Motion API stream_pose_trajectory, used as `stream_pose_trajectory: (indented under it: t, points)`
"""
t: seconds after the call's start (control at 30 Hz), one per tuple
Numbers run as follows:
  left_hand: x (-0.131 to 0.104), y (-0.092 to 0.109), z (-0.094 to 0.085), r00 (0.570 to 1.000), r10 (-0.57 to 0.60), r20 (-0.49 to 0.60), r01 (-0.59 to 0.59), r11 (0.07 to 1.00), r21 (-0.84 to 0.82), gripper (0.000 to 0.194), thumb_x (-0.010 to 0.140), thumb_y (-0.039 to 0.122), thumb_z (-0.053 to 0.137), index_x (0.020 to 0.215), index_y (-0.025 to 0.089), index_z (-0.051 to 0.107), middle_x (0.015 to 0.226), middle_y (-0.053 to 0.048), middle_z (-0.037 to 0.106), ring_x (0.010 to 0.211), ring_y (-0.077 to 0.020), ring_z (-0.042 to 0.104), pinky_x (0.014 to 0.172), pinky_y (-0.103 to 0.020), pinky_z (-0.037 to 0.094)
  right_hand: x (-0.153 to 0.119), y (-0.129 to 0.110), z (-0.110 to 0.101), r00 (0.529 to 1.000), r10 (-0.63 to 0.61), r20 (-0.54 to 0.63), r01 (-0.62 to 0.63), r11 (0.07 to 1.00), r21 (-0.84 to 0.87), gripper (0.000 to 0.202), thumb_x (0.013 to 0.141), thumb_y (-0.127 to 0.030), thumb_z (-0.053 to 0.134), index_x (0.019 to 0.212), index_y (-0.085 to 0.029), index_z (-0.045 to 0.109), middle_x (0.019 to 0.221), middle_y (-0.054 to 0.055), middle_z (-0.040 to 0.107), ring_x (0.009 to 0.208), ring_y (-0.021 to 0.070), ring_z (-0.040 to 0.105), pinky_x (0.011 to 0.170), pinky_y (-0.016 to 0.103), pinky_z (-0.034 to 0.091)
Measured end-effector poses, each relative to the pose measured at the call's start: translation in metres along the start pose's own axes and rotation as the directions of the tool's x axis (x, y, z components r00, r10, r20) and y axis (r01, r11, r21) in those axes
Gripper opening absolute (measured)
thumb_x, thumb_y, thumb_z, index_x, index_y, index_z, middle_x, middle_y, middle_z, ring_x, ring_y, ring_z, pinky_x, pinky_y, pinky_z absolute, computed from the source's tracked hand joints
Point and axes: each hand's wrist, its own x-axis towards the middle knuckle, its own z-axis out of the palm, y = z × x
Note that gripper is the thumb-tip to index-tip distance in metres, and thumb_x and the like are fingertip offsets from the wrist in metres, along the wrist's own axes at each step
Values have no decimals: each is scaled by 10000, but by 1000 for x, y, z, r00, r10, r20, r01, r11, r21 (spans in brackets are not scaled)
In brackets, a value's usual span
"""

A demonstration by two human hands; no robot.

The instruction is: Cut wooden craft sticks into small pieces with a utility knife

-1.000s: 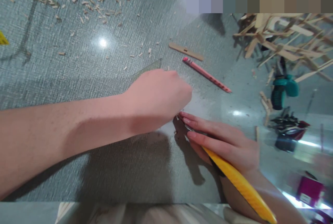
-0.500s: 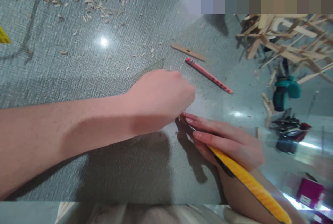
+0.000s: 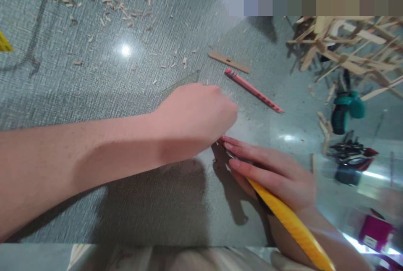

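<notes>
My left hand [image 3: 198, 115] is closed in a fist near the middle of the table, and what it grips is hidden beneath it. My right hand [image 3: 277, 170] is wrapped round a yellow-handled tool [image 3: 289, 220], whose handle runs down to the lower right. The tool's metal end and my right fingertips reach close to the underside of my left hand. Beyond my hands lie a pink pencil [image 3: 254, 91] and a small flat wooden stick [image 3: 229, 61] with a notch at its middle.
Wooden sticks [image 3: 349, 48] are heaped at the upper right. Below them are a teal-and-black tool [image 3: 340, 113], a dark cup of small tools [image 3: 348, 174] and a magenta box [image 3: 375, 232]. Wood chips [image 3: 121, 6] are scattered at the upper left.
My right hand has shifted slightly left, and the yellow handle has swung a little left and down. My left hand has barely moved.
</notes>
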Motion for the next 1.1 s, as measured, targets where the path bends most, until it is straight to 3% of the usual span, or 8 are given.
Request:
stream_pose_trajectory:
  t: [0.2,0.33,0.47,0.57,0.7,0.83,0.93,1.1]
  points:
    - [0,-1,2,1000,6,4,-6,1000,18,165,857,135,610,836,220,750,819,-46,725,845,-253,698,729,-355,483,-1,-8,-1,999,16,49,-10,991,-134,678,889,-70,680,1490,-322,496,1425,56,610,1079,243,740,879,294,661]
    - [1,-1,3,1000,12,9,-12,999,34,155,852,148,625,857,236,752,863,-41,738,847,-264,690,742,-380,498,6,-16,-4,995,64,71,-49,978,-203,673,875,-53,702,1468,-319,524,1341,81,685,1076,236,744,879,310,658]
    - [3,0,1,998,-5,55,4,999,34,162,841,124,624,836,224,753,857,-22,735,874,-248,691,795,-375,515,16,-20,-8,991,54,118,-28,977,-213,305,914,-67,658,1184,-203,698,1216,146,743,1103,220,734,887,285,641]
    - [4,0,-1,998,-12,57,11,1000,29,182,818,89,607,805,208,745,835,-12,734,880,-247,698,815,-392,534,18,-18,-8,992,34,123,-5,972,-234,191,941,-95,626,1083,-190,711,1154,157,763,1077,218,743,872,269,641]
    - [3,0,1,999,2,45,-4,998,59,176,798,93,600,771,207,732,826,-14,743,855,-259,711,797,-424,559,13,-11,-3,996,56,64,-44,983,-178,231,970,-154,596,1154,-231,713,1153,104,773,1009,207,764,843,243,650]
    - [1,-4,8,997,63,-49,-57,993,105,165,783,109,594,761,214,720,800,-9,739,790,-222,707,739,-354,560,10,-8,1,998,70,8,-68,989,-128,279,970,-162,597,1219,-240,697,1167,89,770,1015,207,762,847,243,653]
    - [0,-7,11,989,97,-108,-83,989,126,146,781,123,601,759,217,710,791,0,739,747,-194,692,709,-313,549,14,-10,-1,999,36,40,-29,989,-147,259,952,-119,615,1176,-215,702,1129,109,779,1049,205,751,888,243,637]
    - [0,-10,13,990,95,-101,-84,991,109,154,786,133,593,758,225,713,789,-3,730,753,-220,691,705,-352,546,19,-12,-5,997,47,66,-37,989,-141,190,977,-132,581,1122,-170,698,1076,148,784,1022,193,756,913,217,611]
